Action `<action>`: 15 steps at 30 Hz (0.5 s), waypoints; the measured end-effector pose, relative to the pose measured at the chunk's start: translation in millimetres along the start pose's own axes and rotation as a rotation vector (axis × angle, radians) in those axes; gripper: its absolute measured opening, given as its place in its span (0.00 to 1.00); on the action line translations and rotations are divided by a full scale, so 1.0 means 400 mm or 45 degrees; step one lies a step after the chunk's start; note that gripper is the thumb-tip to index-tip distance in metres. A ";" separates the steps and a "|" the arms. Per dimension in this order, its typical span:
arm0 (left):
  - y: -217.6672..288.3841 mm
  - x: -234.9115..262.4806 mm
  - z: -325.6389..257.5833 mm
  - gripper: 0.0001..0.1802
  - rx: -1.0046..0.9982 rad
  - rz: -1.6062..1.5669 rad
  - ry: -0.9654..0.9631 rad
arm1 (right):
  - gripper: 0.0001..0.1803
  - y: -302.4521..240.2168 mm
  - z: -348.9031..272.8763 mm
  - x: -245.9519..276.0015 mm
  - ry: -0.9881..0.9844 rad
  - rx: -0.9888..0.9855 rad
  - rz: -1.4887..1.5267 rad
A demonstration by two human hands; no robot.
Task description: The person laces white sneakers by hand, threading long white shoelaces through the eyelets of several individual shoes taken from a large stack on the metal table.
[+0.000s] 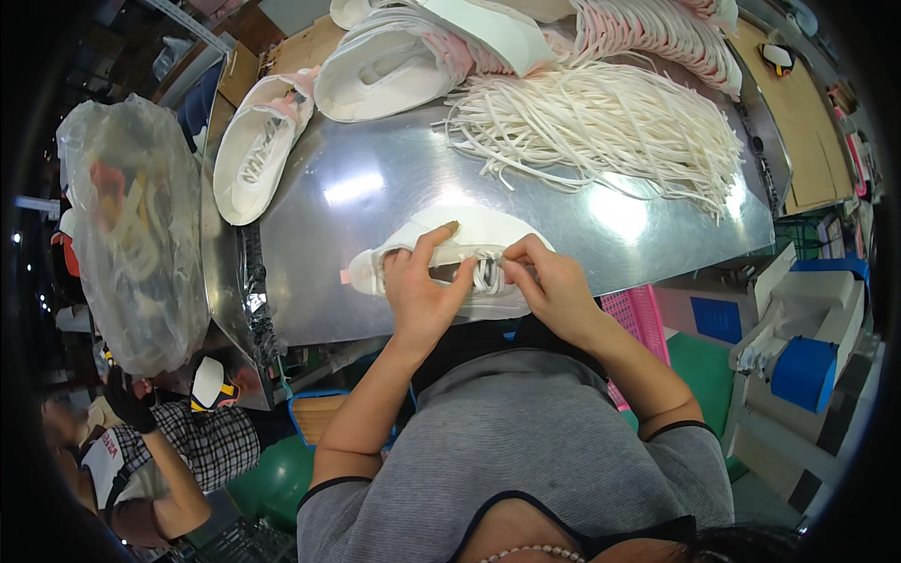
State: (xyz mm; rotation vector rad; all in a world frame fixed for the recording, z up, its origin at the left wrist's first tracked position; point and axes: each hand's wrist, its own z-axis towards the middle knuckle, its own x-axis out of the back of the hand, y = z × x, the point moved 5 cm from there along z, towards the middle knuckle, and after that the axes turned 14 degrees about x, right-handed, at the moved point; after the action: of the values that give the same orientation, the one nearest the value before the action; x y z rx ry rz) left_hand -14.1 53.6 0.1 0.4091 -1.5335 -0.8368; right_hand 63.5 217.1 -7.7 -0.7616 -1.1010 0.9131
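**Both hands on a white shoe at mid-frame**

Fingers point(434, 246) of left hand point(419, 291) curled over the near side of a white low-top fabric shoe point(469, 246), thumb and forefinger spread wide across its upper. Right hand point(554, 286) pinched together on the white lacing point(486, 274) at the shoe's throat, fingertips closed on a strand. Shoe lying on its side at centre frame, resting on the shiny sheet-metal tabletop point(347, 235), close to the near edge, small pink tab showing at its left end.

Above and right of centre: loose heap of flat white shoelaces point(610, 131), spread across the metal, well apart from the held shoe. Along the top edge: stacked white shoes with pink lining point(394, 56), and a row of pink-and-white uppers point(657, 33) at upper right. At upper left: single laced white shoe point(255, 145), toe hanging toward the table's left rim.

Left of frame: bulging clear plastic bag point(127, 235) holding more footwear. Lower left: another person in a checked shirt point(211, 441), one dark-gloved hand point(127, 399) raised. Lower right: pink plastic crate point(638, 319) under the table and a white-and-blue machine point(798, 347).
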 end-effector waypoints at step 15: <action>-0.030 -0.004 0.015 0.20 0.040 -0.286 -0.174 | 0.12 -0.026 0.100 -0.080 -0.382 0.238 -0.718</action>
State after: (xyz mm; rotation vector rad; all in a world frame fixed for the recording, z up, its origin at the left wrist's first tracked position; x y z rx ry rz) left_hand -22.1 48.3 -9.2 0.5644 -1.6482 -1.0338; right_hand 21.5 186.5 -0.3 -0.1374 -1.3763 0.6414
